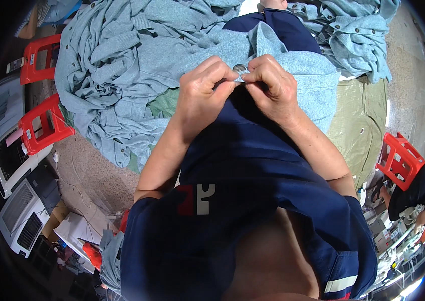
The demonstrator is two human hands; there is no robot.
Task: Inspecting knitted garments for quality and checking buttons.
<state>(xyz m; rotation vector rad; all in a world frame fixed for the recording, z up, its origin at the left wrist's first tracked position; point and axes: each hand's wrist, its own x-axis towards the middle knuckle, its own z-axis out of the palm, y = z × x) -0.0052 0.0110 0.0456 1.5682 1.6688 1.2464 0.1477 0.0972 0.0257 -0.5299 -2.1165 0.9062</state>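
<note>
Red stools (33,125) flank the heaped blue garments (112,70).

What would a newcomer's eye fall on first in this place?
The heap of blue-grey knitted garments filling the upper left would likely catch the eye first. Then the left hand and right hand, pinching pale blue cloth by a round button above centre. Bright red stools stand out at both sides.

I obs. 2 red stools (31,125) at L, phone (15,65) beside upper one, white equip. (16,213) below; at R, 1 red stool (409,173) w/ co-worker (418,195) adj.
</note>
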